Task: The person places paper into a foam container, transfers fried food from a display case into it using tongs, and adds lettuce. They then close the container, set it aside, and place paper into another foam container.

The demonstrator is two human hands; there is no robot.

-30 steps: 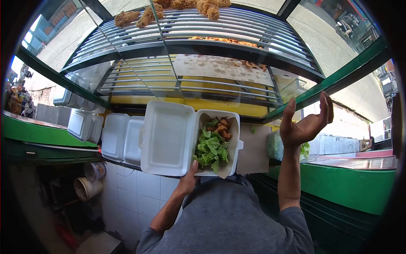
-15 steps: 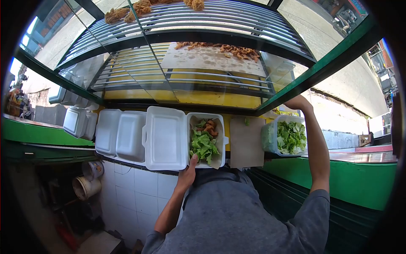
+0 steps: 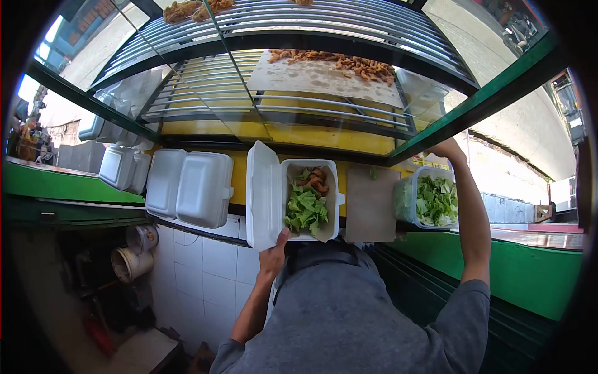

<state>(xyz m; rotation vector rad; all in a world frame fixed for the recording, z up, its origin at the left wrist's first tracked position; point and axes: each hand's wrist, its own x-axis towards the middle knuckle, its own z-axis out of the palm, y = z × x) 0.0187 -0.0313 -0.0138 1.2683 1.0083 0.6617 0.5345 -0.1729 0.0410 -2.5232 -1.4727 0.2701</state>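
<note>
A white foam takeout box (image 3: 340,215) stands open on the counter, its lid (image 3: 262,199) raised at a slant on the left. Inside, on brown paper, lie shredded lettuce (image 3: 307,209) and browned fried pieces (image 3: 316,179). My left hand (image 3: 273,254) grips the box's near left corner by the hinge, thumb on the rim, other fingers mostly hidden beneath. My right hand (image 3: 447,149) reaches past a clear tub of cut lettuce (image 3: 437,201) to a yellow packet (image 3: 421,162). The green frame hides its fingers, so its grasp does not show.
Brown paper sheets (image 3: 372,206) lie between box and tub. Closed foam boxes (image 3: 202,189) stand at left. Ahead rises a glass case with a green frame (image 3: 479,96), its metal rack (image 3: 336,25) bearing fried chicken (image 3: 215,5); fried strips (image 3: 364,67) lie on paper below.
The foam box's lid has tilted up from lying nearly flat, with my left hand at its hinge corner. My right hand stays by the yellow packet. The view has shifted slightly.
</note>
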